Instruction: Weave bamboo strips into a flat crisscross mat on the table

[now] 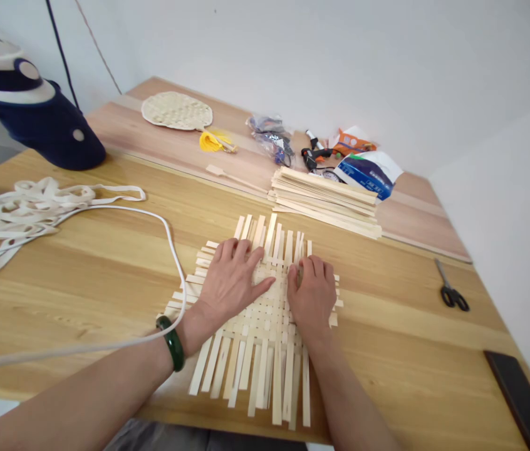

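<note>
Resting with spread fingers, the left hand (228,279) probably steadies the woven mat (262,310), while the right hand (312,297) curls over it, its grasp unclear.

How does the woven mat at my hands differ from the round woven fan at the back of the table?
The mat has loose strip ends sticking out on its sides, while the fan has a trimmed, rounded edge. The left hand and right hand are on the mat; the fan lies untouched. Both are pale and woven.
</note>
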`<state>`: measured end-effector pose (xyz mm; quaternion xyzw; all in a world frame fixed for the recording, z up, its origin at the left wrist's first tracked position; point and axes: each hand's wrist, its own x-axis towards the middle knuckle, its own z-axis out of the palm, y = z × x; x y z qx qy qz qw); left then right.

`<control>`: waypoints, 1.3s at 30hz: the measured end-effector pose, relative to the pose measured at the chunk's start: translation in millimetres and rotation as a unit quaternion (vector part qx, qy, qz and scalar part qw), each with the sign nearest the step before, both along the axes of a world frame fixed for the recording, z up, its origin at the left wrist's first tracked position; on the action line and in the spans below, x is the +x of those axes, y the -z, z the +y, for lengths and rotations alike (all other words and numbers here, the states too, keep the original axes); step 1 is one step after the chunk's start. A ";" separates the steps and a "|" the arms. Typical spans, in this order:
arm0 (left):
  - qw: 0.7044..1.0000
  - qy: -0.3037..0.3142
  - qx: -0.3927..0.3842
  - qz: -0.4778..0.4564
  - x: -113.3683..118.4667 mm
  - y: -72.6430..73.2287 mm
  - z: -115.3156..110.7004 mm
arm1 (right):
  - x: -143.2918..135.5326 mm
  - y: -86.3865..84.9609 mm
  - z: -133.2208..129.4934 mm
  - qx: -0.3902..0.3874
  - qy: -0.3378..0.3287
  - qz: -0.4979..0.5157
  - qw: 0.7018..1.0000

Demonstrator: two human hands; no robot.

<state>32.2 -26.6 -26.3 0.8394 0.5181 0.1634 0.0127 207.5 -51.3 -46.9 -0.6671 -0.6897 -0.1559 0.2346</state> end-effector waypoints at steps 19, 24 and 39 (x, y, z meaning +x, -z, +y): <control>1.000 -0.006 0.013 -0.015 -0.7 3.3 -3.2 | -1.1 1.3 -2.3 0.019 0.017 0.044 0.999; 0.999 -0.002 0.021 -0.049 -3.7 0.5 -3.2 | -1.2 -7.4 -5.7 0.057 -0.077 0.059 0.994; 0.998 -0.006 0.023 -0.059 -29.8 10.3 -15.1 | -31.1 -2.5 -9.0 -0.046 -0.039 0.021 0.998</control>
